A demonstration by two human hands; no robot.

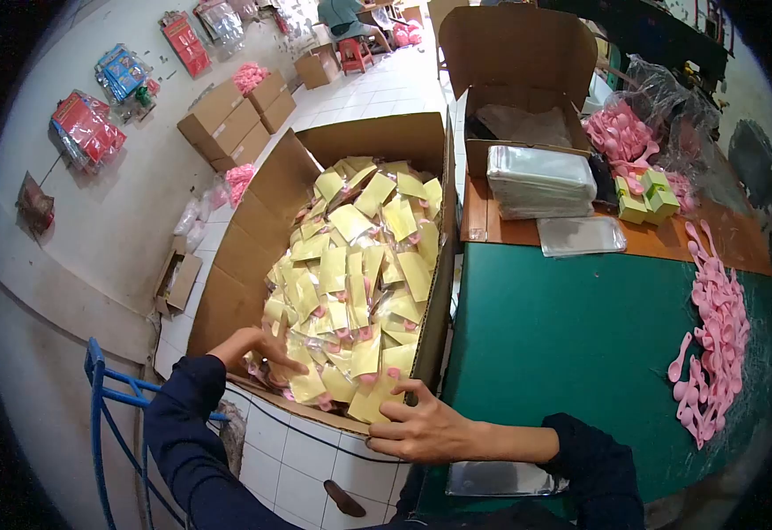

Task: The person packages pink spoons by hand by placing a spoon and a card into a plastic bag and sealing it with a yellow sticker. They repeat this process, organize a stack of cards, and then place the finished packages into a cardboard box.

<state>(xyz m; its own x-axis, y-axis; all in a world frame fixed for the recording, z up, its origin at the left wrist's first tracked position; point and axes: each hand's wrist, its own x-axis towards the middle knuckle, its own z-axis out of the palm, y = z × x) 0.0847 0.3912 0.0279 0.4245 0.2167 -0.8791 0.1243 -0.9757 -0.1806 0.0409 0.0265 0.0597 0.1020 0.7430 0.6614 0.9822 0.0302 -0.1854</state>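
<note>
A large open cardboard box (243, 256) stands on the floor, heaped with clear packets (333, 269) that each hold a yellow card and something pink. My left hand (271, 352) reaches into the near left part of the box, fingers apart over the packets. At the near right corner, my right hand (425, 427) has its fingers bent round the edge of one yellow-card packet (372, 402), just inside the box rim. Part of that packet is hidden by the fingers.
On my right is a green table (545, 344) with a pile of pink spoons (717, 340). Behind lie a stack of clear bags (540, 181), small yellow-green card stacks (649, 199) and an open carton (518, 53). A blue metal frame (121, 389) stands at left. Far back, a person sits.
</note>
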